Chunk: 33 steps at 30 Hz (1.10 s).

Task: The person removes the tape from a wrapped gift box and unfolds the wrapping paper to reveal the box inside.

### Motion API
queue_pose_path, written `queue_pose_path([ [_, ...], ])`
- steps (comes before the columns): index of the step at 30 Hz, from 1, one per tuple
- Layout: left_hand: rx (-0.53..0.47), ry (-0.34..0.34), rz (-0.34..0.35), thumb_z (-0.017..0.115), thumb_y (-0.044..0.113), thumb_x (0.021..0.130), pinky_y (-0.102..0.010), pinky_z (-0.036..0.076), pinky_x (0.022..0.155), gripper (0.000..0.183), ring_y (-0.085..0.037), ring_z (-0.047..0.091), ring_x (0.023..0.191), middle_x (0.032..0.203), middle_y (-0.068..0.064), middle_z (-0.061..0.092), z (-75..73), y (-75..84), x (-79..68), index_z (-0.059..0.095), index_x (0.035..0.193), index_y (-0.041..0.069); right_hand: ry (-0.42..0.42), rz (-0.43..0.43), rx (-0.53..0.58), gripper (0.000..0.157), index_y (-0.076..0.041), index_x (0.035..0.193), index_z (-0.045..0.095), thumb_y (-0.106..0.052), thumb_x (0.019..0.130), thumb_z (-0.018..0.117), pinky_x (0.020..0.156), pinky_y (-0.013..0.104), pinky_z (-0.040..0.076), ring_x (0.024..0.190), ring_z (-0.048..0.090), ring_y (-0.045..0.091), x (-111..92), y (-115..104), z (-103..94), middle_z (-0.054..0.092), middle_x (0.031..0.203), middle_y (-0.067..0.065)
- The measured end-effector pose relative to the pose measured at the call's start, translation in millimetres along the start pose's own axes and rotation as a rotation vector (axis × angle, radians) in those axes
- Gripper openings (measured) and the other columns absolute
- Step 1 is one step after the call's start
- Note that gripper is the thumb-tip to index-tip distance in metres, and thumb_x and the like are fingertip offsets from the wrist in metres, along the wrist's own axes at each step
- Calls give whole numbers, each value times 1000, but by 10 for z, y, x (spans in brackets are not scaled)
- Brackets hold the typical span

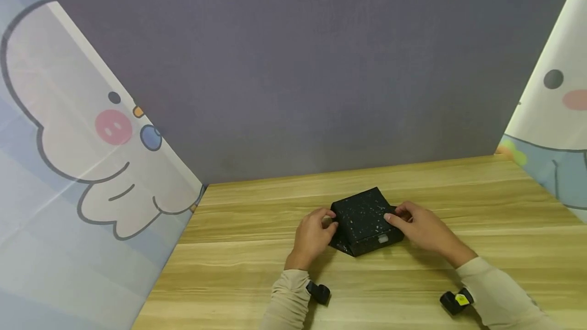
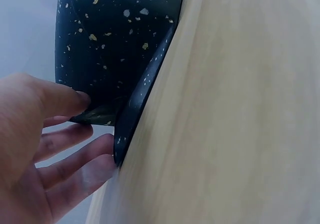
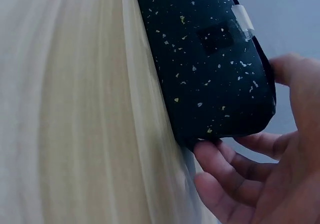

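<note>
A flat box wrapped in black paper with pale and gold flecks (image 1: 362, 215) lies on the table, a small strip of clear tape (image 1: 382, 238) at its near edge. At its left end a loose paper flap (image 2: 145, 86) sticks out low along the tabletop. My left hand (image 1: 313, 236) pinches the paper at that end between thumb and index finger, the other fingers by the flap's tip. My right hand (image 1: 424, 228) holds the right end, thumb on the upper edge and fingertips (image 3: 210, 154) low against the end. The box's underside is hidden.
The wood-grain table (image 1: 229, 269) spreads around the box. A grey panel (image 1: 321, 65) stands behind it, with cartoon-printed sheets at the left (image 1: 59, 141) and right (image 1: 564, 116). Each wrist wears a small black camera.
</note>
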<state>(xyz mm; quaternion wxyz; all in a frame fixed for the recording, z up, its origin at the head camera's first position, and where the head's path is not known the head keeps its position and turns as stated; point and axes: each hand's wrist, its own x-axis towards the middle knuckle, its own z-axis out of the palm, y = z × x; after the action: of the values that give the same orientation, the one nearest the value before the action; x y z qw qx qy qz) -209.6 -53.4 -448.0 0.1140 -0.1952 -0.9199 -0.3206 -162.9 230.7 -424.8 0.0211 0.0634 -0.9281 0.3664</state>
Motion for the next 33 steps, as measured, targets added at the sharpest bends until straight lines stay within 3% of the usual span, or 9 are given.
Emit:
queue_pose_path([
  [5,-12,-2,24,74,16,89,-25,47,63,18,-3,56,70,104,4,70,-1,-13,4,74,107,17,-27,-13,27,62,5,128,56,-50,99,59,79,49,53,99,62,31,-2,25,8,63,114,16],
  [10,-17,-16,37,70,11,87,-25,46,65,21,-4,55,71,109,4,68,-28,15,-10,72,107,18,26,5,31,64,10,127,56,-48,100,58,79,53,52,100,62,36,13,54,-10,65,112,21],
  [16,-11,-31,44,67,9,86,-29,52,73,23,-8,63,87,109,5,68,-46,31,-18,72,106,18,119,42,1,60,5,115,63,-53,99,57,72,44,49,82,58,26,25,71,-10,63,96,13],
  [21,0,-38,28,66,8,86,-30,53,75,24,-8,65,91,113,7,68,-25,-1,-11,72,107,20,139,78,-12,61,3,112,64,-56,99,55,63,35,42,69,50,20,38,64,-14,57,82,6],
  [26,-1,-36,23,65,6,86,-29,51,71,26,-6,62,87,110,8,67,-30,-3,-3,72,105,20,144,66,-2,63,7,118,62,-54,100,54,66,37,46,72,55,19,33,70,-7,63,86,6],
  [33,-4,-14,48,63,0,84,-28,50,68,27,-9,61,84,109,7,68,-38,-2,-5,72,101,19,141,82,100,62,6,124,58,-52,102,52,70,41,51,70,66,17,27,99,-9,68,87,5],
])
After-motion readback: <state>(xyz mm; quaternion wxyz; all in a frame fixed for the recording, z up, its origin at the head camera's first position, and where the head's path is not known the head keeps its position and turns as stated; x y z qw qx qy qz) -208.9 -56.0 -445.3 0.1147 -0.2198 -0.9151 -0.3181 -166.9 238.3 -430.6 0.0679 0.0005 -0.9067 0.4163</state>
